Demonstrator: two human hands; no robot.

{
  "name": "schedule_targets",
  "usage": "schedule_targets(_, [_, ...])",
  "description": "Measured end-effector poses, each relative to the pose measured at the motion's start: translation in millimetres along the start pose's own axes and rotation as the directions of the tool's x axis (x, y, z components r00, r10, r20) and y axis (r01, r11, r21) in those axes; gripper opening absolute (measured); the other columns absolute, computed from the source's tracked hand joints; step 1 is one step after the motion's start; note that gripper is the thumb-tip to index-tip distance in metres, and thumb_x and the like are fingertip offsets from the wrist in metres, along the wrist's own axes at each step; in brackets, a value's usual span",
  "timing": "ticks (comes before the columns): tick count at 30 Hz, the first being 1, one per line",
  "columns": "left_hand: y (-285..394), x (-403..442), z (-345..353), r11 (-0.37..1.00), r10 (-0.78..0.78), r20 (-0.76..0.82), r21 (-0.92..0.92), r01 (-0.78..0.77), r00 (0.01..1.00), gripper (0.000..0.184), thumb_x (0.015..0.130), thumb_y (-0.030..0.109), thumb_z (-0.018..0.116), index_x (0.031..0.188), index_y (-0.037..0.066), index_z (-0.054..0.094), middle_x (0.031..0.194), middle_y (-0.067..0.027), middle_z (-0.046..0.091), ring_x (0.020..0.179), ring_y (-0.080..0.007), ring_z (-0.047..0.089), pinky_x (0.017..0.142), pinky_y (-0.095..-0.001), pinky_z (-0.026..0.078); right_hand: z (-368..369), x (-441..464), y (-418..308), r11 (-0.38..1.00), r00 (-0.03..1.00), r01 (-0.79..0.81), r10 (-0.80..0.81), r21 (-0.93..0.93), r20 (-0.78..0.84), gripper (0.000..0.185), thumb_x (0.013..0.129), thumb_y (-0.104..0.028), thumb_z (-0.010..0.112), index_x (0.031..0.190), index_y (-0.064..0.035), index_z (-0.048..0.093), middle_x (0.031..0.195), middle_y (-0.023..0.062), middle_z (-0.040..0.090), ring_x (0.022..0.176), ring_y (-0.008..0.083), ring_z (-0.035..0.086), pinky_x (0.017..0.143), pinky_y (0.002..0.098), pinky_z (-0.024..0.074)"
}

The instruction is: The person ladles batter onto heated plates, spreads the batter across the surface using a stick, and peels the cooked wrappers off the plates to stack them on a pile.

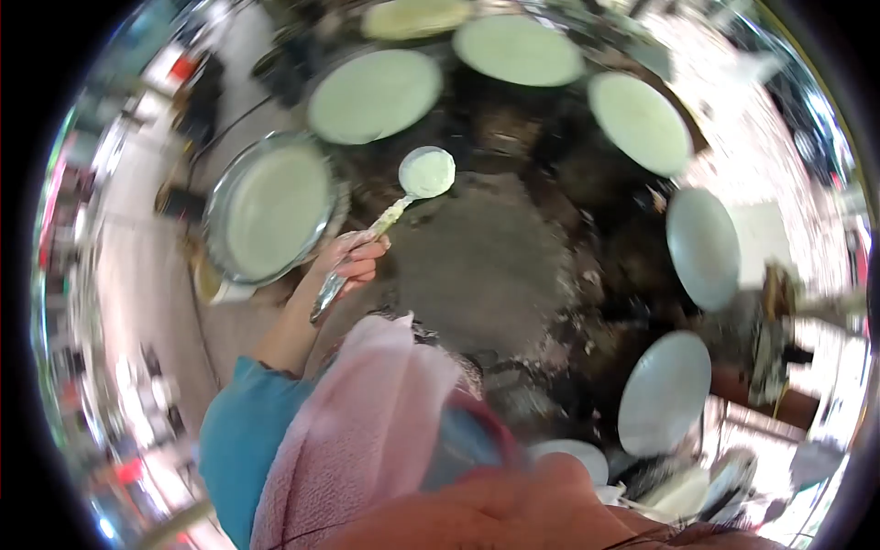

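My left hand [353,259] is closed around the handle of a ladle [392,214], its fingers smeared with something white. A thick white batter [430,172] fills the ladle's bowl, which is held over the dark ground at the middle of the view. Left of the hand stands a wide metal basin [216,220] with a pale, smooth liquid [278,209] in it. Beyond the ladle, a pale round disc [376,97], perhaps a pan covered with batter, lies apart from it. My right hand does not show.
More pale discs curve round the dark ground [477,261]: one at the back [518,50], one at the right back [640,124]. Greyish-white ones follow at the right [703,249] and lower right [665,394]. A pink towel [357,412] hangs in front of my body.
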State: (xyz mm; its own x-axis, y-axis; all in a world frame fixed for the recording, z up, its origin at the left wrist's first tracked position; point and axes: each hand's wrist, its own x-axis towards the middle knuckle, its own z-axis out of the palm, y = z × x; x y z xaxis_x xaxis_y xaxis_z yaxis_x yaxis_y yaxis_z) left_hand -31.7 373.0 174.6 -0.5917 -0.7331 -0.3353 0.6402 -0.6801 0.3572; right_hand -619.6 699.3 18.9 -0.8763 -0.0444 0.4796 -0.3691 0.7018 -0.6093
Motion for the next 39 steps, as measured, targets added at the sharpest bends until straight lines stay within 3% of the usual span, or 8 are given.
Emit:
schedule_targets(4, [75.5,-100.1,-103.2,0.963,0.271,-0.326,0.092,-0.254,0.906,0.027,0.099,0.022,0.038,0.103,-0.001,0.052,0.064,0.0048,0.039,0.036,-0.0033,0.036,0.036,-0.0261,0.035,43.8,-140.0,-134.0,0.97,0.887,0.039,-0.145,0.241,0.438,0.049,0.089,-0.013,0.061,0.132,0.0025,0.044,0.137,0.0187,0.043,0.119,0.0246,0.049,0.102,0.0313,0.038])
schedule_targets(8, [148.8,-143.7,-215.5,0.757,0.448,-0.734,0.615,0.221,0.511,0.016,0.092,0.014,0.048,0.087,0.002,0.057,0.065,-0.0034,0.053,0.046,-0.0173,0.053,0.05,-0.0304,0.044,53.2,-288.7,-309.4,0.853,0.598,-0.09,-0.366,0.514,0.713,0.055,0.089,-0.007,0.061,0.139,-0.0011,0.039,0.145,0.0157,0.036,0.127,0.0232,0.043,0.107,0.0306,0.0344])
schedule_targets(11, [166.0,-167.3,-379.1,-0.406,0.742,-0.244,0.578,0.708,0.625,0.017,0.089,0.011,0.045,0.085,0.0,0.058,0.075,-0.0165,0.061,0.06,-0.0317,0.061,0.056,-0.0416,0.048,54.3,-366.6,-345.9,0.918,0.246,-0.104,-0.349,0.383,0.904,0.054,0.088,-0.004,0.061,0.139,-0.0046,0.041,0.144,0.0109,0.04,0.126,0.0195,0.045,0.104,0.0286,0.0371])
schedule_targets(14, [203.6,-144.8,-388.0,-0.442,0.605,-0.308,0.636,0.632,0.734,0.017,0.085,0.01,0.046,0.087,-0.003,0.057,0.077,-0.0225,0.061,0.074,-0.0393,0.062,0.066,-0.0494,0.048,40.1,-408.8,-370.2,0.901,0.049,0.141,-0.421,0.411,0.906,0.054,0.087,-0.008,0.063,0.137,-0.008,0.044,0.137,0.0128,0.048,0.116,0.0171,0.055,0.096,0.0284,0.0429])
schedule_targets(21, [225.3,-99.6,-491.1,-0.451,0.308,-0.493,0.678,0.581,0.814,0.022,0.091,0.016,0.044,0.088,-0.001,0.058,0.075,-0.0227,0.061,0.068,-0.0335,0.062,0.059,-0.0453,0.048,25.8,-448.1,-386.0,0.946,-0.087,0.063,-0.314,0.319,0.946,0.055,0.086,-0.005,0.063,0.137,-0.0052,0.044,0.136,0.0125,0.05,0.116,0.0151,0.054,0.096,0.0261,0.0423])
schedule_targets(25, [167.8,-141.7,-481.7,0.836,0.004,-0.732,0.376,0.399,0.682,0.031,0.098,0.027,0.041,0.088,0.001,0.056,0.061,-0.0092,0.052,0.053,-0.0185,0.052,0.042,-0.0334,0.04,18.8,-468.1,-387.8,0.938,-0.228,-0.082,-0.347,0.337,0.91,0.056,0.086,-0.006,0.064,0.138,-0.0063,0.044,0.138,0.013,0.048,0.119,0.0173,0.052,0.098,0.0262,0.0411])
schedule_targets(33, [48.2,-170.7,-374.1,0.913,0.111,-0.378,-0.327,-0.245,0.919,0.032,0.1,0.033,0.04,0.096,0.003,0.05,0.054,0.0089,0.03,0.034,-0.003,0.027,0.037,-0.0224,0.024,-11.1,-496.0,-310.2,0.988,-0.623,0.0,-0.119,0.153,0.773,0.042,0.096,-0.018,0.053,0.136,-0.0054,0.046,0.083,-0.006,0.054,0.066,0.002,0.043,0.057,0.0181,0.0382])
schedule_targets(39, [26.6,-191.0,-284.6,0.717,0.433,-0.348,-0.425,-0.552,0.831,0.033,0.101,0.027,0.038,0.102,-0.005,0.048,0.057,0.0078,0.034,0.036,-0.0015,0.031,0.038,-0.0179,0.023,-58.1,-451.6,-321.8,0.988,-0.714,-0.146,-0.075,-0.043,0.696,0.044,0.094,-0.019,0.055,0.132,0.0009,0.048,0.108,0.0052,0.064,0.089,0.0068,0.054,0.078,0.0217,0.0454])
